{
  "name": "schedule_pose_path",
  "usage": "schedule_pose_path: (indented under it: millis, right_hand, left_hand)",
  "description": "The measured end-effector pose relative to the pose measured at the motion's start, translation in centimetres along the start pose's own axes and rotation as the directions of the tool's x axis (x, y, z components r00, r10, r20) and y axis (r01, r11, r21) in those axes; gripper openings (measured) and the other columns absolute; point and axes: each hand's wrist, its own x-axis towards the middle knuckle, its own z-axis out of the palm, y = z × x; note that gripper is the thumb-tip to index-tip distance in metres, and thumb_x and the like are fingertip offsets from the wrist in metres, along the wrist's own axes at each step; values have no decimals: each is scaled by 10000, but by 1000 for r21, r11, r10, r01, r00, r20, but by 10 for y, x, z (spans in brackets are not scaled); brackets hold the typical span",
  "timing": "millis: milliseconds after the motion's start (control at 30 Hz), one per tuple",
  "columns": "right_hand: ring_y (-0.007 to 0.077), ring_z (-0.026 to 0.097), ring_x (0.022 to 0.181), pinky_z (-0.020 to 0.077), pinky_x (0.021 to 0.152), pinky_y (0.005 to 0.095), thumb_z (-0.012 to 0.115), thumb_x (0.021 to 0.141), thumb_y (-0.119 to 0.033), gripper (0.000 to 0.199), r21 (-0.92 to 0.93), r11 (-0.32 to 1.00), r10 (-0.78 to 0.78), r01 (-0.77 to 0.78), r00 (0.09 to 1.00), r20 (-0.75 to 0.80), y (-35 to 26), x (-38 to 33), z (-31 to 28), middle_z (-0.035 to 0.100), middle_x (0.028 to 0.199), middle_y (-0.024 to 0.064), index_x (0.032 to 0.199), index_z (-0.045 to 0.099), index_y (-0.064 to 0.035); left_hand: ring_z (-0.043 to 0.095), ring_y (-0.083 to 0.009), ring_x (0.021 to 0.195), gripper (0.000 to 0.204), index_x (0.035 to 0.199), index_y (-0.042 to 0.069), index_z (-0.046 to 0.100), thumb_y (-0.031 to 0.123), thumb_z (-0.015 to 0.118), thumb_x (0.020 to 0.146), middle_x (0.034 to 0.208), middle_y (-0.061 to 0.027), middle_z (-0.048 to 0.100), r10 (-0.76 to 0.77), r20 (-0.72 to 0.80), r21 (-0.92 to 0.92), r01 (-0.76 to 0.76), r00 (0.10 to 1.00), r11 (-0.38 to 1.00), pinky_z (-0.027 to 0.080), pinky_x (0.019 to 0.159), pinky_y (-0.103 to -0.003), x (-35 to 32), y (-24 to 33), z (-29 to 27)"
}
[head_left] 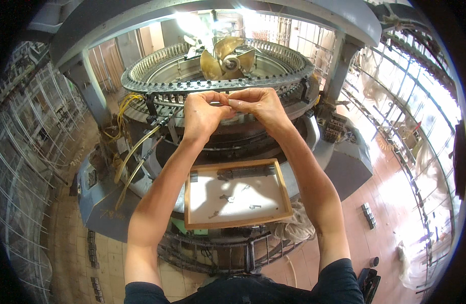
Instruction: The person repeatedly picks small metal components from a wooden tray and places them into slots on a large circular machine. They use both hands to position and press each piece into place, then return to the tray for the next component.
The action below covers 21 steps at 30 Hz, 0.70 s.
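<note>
Item: left hand (200,112) and right hand (263,109), fingers pinched narrow and meeting, any piece between them I cannot make out; metal ring (172,88) just beyond, near edge running left-right, hands about equally near.

Level, round, studded metal ring (159,87)
</note>
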Motion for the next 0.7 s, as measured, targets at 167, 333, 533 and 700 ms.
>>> schedule_pose_path:
  millis: [167,333,533,700]
  right_hand:
    - [115,712,821,582,784,287,851,873,-133,246,-107,994,13,-13,1000,-3,12,14,-9,808,934,83,1062,829,23]
    - [111,718,812,569,776,278,810,874,-75,230,-401,916,-6,-26,997,-78,34,26,-17,815,918,80,1080,824,27]
    - [246,777,807,590,791,369,872,811,-241,252,-573,808,47,-137,984,-169,46,34,-10,812,896,135,1027,862,-111]
    - [316,767,854,587,804,409,875,802,-312,281,-695,681,99,-231,969,-226,45,36,-5,807,933,149,1032,866,-153]
  left_hand:
    - [783,-191,863,122,901,-56,744,-61,824,809,891,-122,786,-10,9,78,10,1000,997,637,795,-304,3,-9,0]
    - [734,-344,833,215,976,59,756,31,836,779,878,-155,738,646,209,729,-557,734,397,576,698,-427,-1,-21,-11]
    - [730,-293,716,65,871,87,663,68,716,840,782,-75,698,592,477,783,-620,649,49,569,625,-420,18,-28,-15]
    - [737,-282,697,70,880,81,666,34,688,833,776,-76,699,537,580,741,-670,612,-36,584,625,-407,29,-27,-14]
